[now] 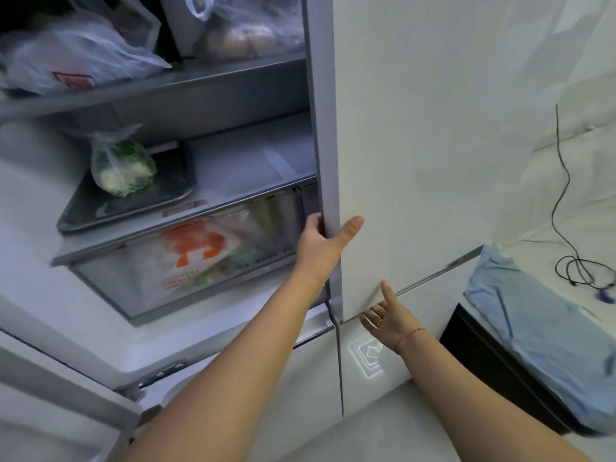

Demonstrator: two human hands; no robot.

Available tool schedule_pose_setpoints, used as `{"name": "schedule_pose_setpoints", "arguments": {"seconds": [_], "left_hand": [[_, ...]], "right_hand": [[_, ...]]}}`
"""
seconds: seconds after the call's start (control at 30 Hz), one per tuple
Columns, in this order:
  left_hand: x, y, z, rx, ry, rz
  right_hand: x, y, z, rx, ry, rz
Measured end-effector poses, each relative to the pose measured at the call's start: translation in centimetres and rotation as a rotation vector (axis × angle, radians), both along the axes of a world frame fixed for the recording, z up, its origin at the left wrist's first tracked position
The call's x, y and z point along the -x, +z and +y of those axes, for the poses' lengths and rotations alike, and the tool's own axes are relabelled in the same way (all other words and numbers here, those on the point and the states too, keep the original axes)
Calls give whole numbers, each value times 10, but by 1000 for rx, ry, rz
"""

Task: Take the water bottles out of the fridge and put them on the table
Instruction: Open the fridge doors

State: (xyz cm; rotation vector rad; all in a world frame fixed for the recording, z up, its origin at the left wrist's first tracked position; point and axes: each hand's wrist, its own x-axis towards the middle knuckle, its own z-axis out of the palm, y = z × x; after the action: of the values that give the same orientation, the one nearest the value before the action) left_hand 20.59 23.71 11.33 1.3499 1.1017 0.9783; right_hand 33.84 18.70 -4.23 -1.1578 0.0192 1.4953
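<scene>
Left grip (320, 243) round white fridge door (416, 145) edge (black cable (561, 181) nearby).

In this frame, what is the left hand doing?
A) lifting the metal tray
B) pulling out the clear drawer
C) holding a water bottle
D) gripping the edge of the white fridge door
D: the left hand has its fingers curled round the edge of the white fridge door, with the thumb on its front.
</scene>
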Motion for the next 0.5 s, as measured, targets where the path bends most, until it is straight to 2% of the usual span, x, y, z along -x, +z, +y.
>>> {"name": "schedule_pose_setpoints", "arguments": {"seconds": [0.3,0.4,0.5], "left_hand": [[-14,-4,-76,-47,-60,9],[-24,-5,-113,-92,-70,64],[-39,-6,-153,-108,-64,16]], "right_hand": [[-14,14,-67,2,40,-126],[-21,27,-104,1,65,-361],[-30,47,-146,-119,28,-656]]}}
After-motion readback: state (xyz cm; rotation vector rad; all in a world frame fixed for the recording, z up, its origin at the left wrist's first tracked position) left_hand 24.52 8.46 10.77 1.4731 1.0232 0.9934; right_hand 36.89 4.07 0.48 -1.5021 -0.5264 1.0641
